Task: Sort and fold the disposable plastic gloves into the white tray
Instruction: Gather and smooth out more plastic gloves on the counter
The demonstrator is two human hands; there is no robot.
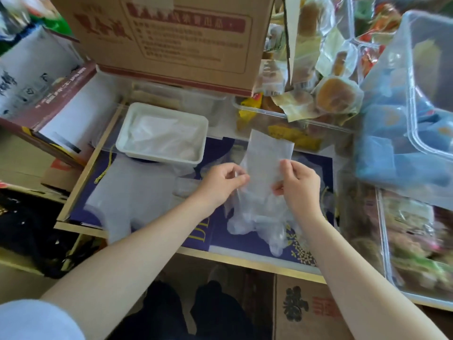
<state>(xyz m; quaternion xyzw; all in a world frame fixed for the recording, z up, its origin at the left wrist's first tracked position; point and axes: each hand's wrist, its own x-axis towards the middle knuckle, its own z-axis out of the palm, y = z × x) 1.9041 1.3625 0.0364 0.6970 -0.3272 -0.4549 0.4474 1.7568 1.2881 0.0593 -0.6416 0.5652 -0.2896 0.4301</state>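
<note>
A clear plastic glove (266,153) is stretched between my hands above the blue board (220,231), its cuff pointing away from me. My left hand (221,182) pinches its left edge and my right hand (297,184) pinches its right edge. The glove's fingers hang down over a loose heap of gloves (259,217) near the board's front. A flat stack of gloves (127,195) lies to the left. The white tray (122,141) sits behind that stack and holds folded gloves (164,138).
A large cardboard box (166,40) stands behind the tray. Clear bins of wrapped pastries (333,96) and blue packets (402,153) crowd the right side. A dark red box (49,104) leans at the left. My knees show below the board's front edge.
</note>
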